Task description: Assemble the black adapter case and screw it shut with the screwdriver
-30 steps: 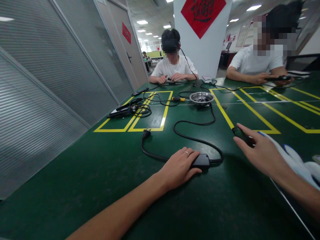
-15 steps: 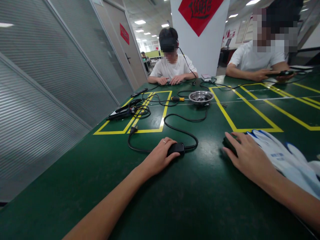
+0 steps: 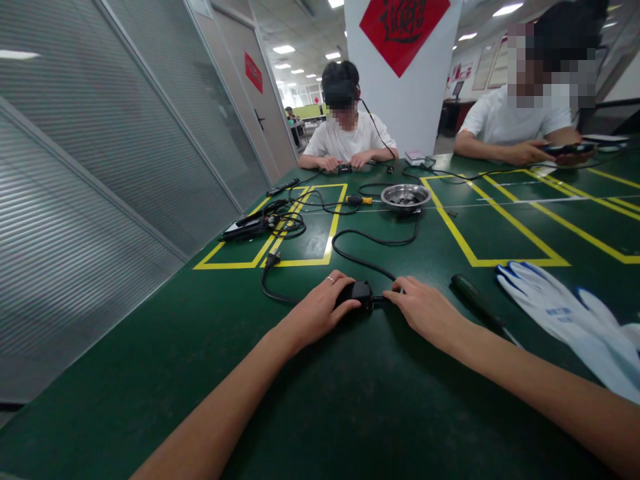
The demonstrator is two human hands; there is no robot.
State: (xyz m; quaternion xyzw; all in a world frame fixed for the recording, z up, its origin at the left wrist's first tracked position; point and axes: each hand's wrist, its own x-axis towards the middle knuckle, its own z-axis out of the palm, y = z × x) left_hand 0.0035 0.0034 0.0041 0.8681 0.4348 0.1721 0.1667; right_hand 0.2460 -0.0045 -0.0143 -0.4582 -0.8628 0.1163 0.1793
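Observation:
My left hand (image 3: 324, 303) is closed around a black power adapter (image 3: 361, 294) lying on the green table. Just to the right, my right hand (image 3: 417, 305) pinches the black cable (image 3: 380, 300) where it leaves the adapter's end. From the adapter's other side a cord runs left to a two-pin plug (image 3: 273, 259). A dark-handled screwdriver (image 3: 473, 295) lies to the right of my right hand, its shaft partly hidden behind my forearm. Beyond it rest white work gloves (image 3: 555, 310) with blue edges.
Farther back stand a metal bowl (image 3: 406, 195) of small dark parts and a yellow-black screwdriver (image 3: 360, 200). Coiled black cables (image 3: 290, 223) lie at left among yellow tape lines (image 3: 460, 240). Two people (image 3: 347, 137) in white shirts sit across the table (image 3: 320, 400), handling dark objects.
My right hand has let go of the dark-handled screwdriver and moved left to the cable beside the adapter. My left hand stays on the adapter. The view has shifted slightly.

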